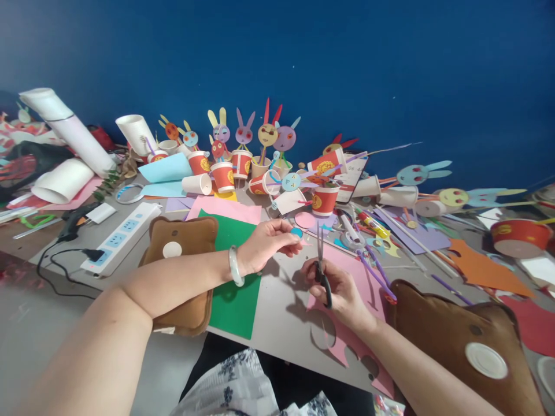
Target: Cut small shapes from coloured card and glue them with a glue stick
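Note:
My left hand, with a pale bangle at the wrist, pinches a small round blue piece between thumb and fingers. A small pink scrap shows beside its fingertips. Just to the right, my right hand grips black-handled scissors, blades pointing away from me and nearly together. The blades are apart from the blue piece. Below the left forearm lies a green sheet. Pink paper with round cutouts lies partly under my right hand and forearm.
Paper cups with paper rabbit heads stand and lie along the blue wall. Brown cushions flank the work area. A power strip sits left, paper rolls behind it. Orange paper and straws lie right.

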